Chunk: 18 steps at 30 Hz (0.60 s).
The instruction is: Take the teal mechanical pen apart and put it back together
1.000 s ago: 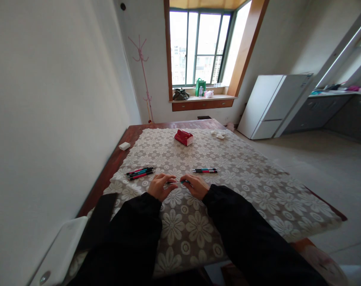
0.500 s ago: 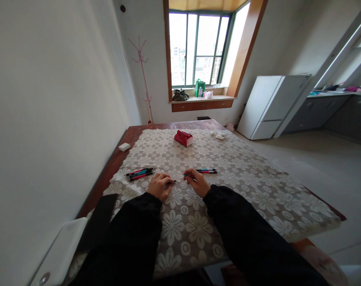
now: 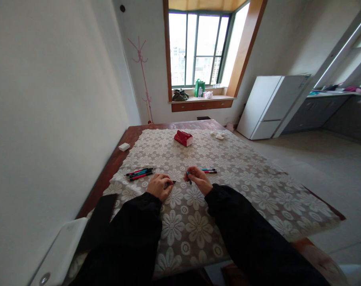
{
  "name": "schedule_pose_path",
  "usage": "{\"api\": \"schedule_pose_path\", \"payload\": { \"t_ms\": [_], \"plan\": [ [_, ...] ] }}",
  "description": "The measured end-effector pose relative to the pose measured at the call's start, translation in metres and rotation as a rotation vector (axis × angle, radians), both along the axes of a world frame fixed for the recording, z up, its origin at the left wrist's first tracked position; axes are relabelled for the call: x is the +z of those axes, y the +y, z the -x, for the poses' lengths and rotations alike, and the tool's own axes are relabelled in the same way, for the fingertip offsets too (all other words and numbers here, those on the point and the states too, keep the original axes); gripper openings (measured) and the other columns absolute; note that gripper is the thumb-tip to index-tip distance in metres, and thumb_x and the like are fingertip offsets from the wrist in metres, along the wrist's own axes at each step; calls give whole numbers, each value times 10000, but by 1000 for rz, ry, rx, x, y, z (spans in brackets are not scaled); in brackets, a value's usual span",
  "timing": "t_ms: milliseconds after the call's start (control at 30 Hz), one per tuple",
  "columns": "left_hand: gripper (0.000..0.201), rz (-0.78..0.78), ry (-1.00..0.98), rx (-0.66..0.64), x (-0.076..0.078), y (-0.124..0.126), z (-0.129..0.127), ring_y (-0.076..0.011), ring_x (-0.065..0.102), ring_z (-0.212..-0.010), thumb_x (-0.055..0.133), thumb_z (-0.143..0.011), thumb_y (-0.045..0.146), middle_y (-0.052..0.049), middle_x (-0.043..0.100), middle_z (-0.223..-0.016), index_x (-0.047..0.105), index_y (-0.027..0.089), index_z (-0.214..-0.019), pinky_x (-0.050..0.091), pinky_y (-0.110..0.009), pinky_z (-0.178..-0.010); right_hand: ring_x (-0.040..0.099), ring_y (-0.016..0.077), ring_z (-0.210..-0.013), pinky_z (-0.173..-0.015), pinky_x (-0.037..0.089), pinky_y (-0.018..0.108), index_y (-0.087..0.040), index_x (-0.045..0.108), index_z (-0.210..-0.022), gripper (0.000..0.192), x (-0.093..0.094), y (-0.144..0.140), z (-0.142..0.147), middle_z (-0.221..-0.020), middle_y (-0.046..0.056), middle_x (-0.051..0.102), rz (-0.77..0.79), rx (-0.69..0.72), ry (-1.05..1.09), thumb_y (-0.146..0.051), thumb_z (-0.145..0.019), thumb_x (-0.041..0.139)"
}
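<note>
My left hand [image 3: 159, 186] rests on the patterned tablecloth with its fingers curled. It is closed on a dark pen part [image 3: 174, 182], whose end sticks out beyond the fingertips; the rest is hidden. My right hand [image 3: 200, 180] is raised slightly beside it, pinching a small black-and-blue pen part [image 3: 189, 178] between thumb and fingers. A gap separates the two hands. Several pens [image 3: 140, 174] in black, blue and red lie bunched left of my left hand. Just behind my right hand lie more pens [image 3: 209, 171], partly covered by it.
A red tissue pack [image 3: 183, 138] sits farther back on the tablecloth [image 3: 198, 228], with crumpled white tissues [image 3: 218, 136] to its right. A small white box [image 3: 124, 147] is at the left table edge by the wall. A dark flat object [image 3: 98, 220] lies front left.
My right hand has turned the small pen part so its dark end points down toward the table, and shifted slightly right. My left hand has stayed nearly still.
</note>
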<state>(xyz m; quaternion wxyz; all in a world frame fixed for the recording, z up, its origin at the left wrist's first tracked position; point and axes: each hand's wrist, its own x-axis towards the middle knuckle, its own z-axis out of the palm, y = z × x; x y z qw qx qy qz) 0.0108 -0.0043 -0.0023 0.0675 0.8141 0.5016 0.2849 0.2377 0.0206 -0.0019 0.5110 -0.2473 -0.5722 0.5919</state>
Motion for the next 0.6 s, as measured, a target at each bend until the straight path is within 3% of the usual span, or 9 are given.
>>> {"api": "schedule_pose_path", "payload": {
  "t_ms": [200, 433, 600],
  "plan": [
    [115, 49, 8, 25, 2, 0, -1, -250, 523, -1037, 639, -780, 286, -55, 658, -998, 718, 225, -836, 410, -392, -947, 638, 172, -757, -732, 486, 313, -196, 560, -935, 306, 6, -1, 0, -837, 39, 677, 179, 33, 166, -378, -767, 740],
    [50, 30, -4, -30, 4, -2, 0, -248, 524, -1033, 659, -754, 249, -54, 653, -994, 691, 214, -772, 417, -392, -924, 636, 171, -755, -753, 477, 323, -192, 568, -925, 296, 9, -3, -1, -851, 48, 688, 198, 44, 152, -374, -770, 743],
    [36, 11, -6, -149, 6, -4, -3, -244, 517, -1045, 672, -754, 232, -47, 656, -1014, 696, 224, -780, 414, -389, -928, 639, 163, -748, -757, 471, 313, -186, 577, -931, 300, 8, -2, -1, -853, 49, 695, 199, 54, 166, -365, -764, 750]
  ]
}}
